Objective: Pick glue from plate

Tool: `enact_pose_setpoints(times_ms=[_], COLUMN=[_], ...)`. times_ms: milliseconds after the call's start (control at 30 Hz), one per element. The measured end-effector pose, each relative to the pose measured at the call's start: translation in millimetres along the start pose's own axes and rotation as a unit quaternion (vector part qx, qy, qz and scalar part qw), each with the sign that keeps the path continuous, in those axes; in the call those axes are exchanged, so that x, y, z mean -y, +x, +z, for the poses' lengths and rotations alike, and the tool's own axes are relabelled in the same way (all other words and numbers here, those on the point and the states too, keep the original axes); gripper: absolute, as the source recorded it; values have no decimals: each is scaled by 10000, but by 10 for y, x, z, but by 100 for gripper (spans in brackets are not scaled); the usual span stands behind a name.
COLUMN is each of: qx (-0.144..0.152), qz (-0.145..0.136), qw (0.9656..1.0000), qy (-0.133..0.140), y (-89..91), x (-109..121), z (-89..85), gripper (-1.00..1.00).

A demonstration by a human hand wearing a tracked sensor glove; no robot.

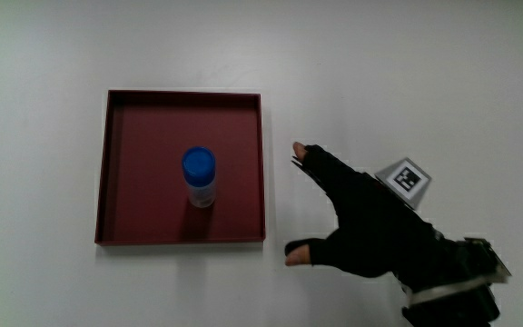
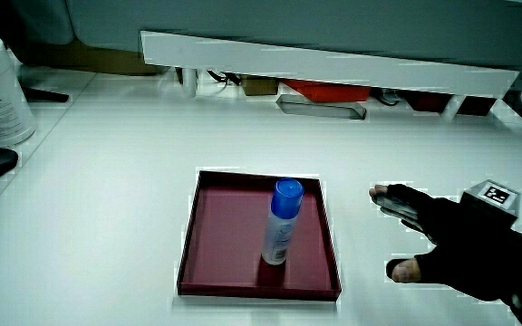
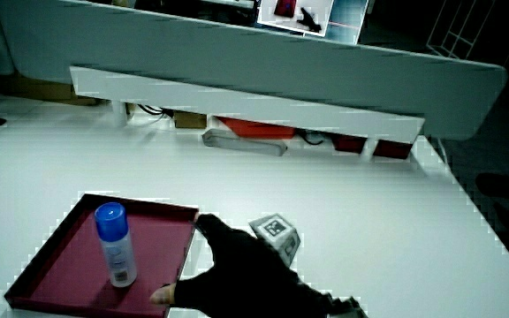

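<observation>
We see the glue [image 1: 199, 176] standing up in the middle of the red plate [image 1: 125, 163]. The hand [image 1: 370, 227] is over the table [image 1: 407, 73] just beside the plate, fingers spread, holding nothing.

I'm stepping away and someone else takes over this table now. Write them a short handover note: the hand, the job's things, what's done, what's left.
Hand: the black-gloved hand is beside the plate, over bare table, fingers spread, holding nothing.
Things: the white glue stick with a blue cap stands upright near the middle of the square dark red plate; both side views show the same.
Done: nothing visible yet; the glue is untouched.
Left: move the hand over the plate, grasp the glue and lift it off.
</observation>
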Motion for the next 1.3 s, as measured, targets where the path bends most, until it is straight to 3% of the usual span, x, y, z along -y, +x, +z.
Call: enact_pose_setpoints(times_ms=[133, 200, 300, 367, 433, 467, 500, 533, 633, 933, 1167, 1300], qx=[-216, -356, -406, -514, -545, -591, -623, -698, -809, -891, -916, -1013], qz=[313, 622, 432, 687, 696, 487, 558, 410, 814, 933, 1056, 1094], qw=[9992, 9973, 9981, 9961, 9957, 9967, 9959, 9961, 9925, 9906, 9897, 9886], qy=[-85, -132, -155, -222, -284, -287, -332, -343, -417, -463, -300, -195], y=[-80, -96, -110, -145, -144, -151, -140, -192, -154, -148, -127, -129], x=[-193, -296, -422, -515, -603, -628, -675, -682, -816, -1012, -1071, -1082], z=[-28, -45, -68, -98, -125, -138, -153, -168, -219, -327, -343, -335], gripper=[0, 0, 0, 0, 0, 0, 0, 0, 0, 0, 0, 20])
